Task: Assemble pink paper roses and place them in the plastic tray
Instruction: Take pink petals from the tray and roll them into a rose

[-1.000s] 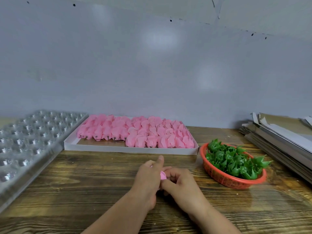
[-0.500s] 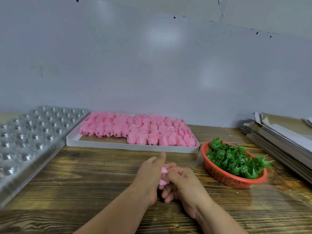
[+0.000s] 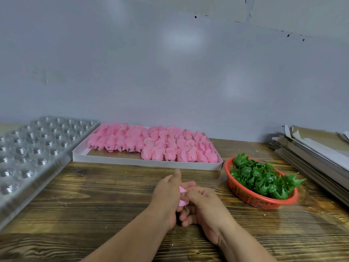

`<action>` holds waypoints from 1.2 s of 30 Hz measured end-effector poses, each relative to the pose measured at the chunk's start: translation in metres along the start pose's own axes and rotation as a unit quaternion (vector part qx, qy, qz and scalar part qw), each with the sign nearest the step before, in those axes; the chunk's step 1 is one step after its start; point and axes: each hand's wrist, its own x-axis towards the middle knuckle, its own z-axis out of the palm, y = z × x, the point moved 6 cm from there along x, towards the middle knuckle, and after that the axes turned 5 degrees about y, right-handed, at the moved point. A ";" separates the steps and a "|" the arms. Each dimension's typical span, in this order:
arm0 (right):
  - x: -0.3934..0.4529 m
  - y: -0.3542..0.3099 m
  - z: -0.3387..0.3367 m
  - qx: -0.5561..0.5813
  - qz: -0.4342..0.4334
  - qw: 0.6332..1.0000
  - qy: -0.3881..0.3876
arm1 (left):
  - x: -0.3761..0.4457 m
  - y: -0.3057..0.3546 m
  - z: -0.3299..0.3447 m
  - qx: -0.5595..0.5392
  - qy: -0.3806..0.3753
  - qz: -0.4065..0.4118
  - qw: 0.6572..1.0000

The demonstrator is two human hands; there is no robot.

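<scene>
Both hands meet low over the middle of the tabletop (image 3: pixel 105 193), where the work can be steadied and seen from above. The left hand (image 3: pixel 166 195) curls its grip round a single pink paper rose (image 3: pixel 182 195), thumb raised along the near side, so the bloom is held without crushing its petals. The right hand (image 3: pixel 203 207) closes its fingers against the rose's lower end, where a small dark stub pokes out; it probably pinches that stub or a part being fitted there, though the fingers hide the contact itself.

The supplies sit in an arc within easy reach. The shallow white box (image 3: pixel 147 162) of unfinished pink blooms (image 3: pixel 160 144) lies straight ahead against the wall. The red basket (image 3: pixel 251 198) of green calyx pieces (image 3: pixel 264 178) stands just to the right, on the side of the hand that would fetch them. The clear plastic tray (image 3: pixel 34 146) with its rows of cups waits at the left, its visible cups bare, so the finished rose would most likely go there from the left hand. A stack of flat cardboard (image 3: pixel 313 154) lies at the far right, out of the way.
</scene>
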 end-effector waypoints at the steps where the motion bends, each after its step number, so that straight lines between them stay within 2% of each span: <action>1: 0.000 0.000 0.000 0.002 0.002 1.000 -0.001 | 0.000 0.000 0.001 0.004 0.001 0.003 1.000; 5: 0.001 0.001 -0.001 0.007 0.005 1.000 -0.003 | 0.000 0.000 0.002 -0.002 -0.004 0.001 1.000; 10: 0.000 -0.005 -0.001 -0.049 -0.064 0.996 0.022 | 0.002 0.000 -0.001 -0.023 0.008 -0.007 1.000; 14: 0.001 -0.005 -0.002 -0.041 -0.063 0.997 0.031 | 0.002 -0.001 0.000 -0.015 -0.003 -0.003 1.000; 19: 0.005 -0.006 -0.016 0.062 -0.015 0.995 0.077 | 0.000 -0.003 0.009 -0.061 -0.063 -0.021 0.996; 23: 0.010 -0.006 -0.032 0.136 0.001 0.985 0.104 | -0.008 -0.008 0.023 -0.093 -0.159 -0.046 0.982; 26: 0.012 -0.002 -0.028 0.141 0.017 0.986 0.082 | -0.018 -0.016 0.033 -0.061 -0.206 -0.061 0.975; 30: 0.010 0.000 -0.019 0.157 0.042 0.986 0.027 | -0.020 -0.015 0.030 -0.042 -0.189 -0.064 0.979; 36: 0.007 -0.001 -0.010 0.181 0.073 0.980 -0.034 | -0.020 -0.007 0.026 -0.034 -0.170 -0.027 0.985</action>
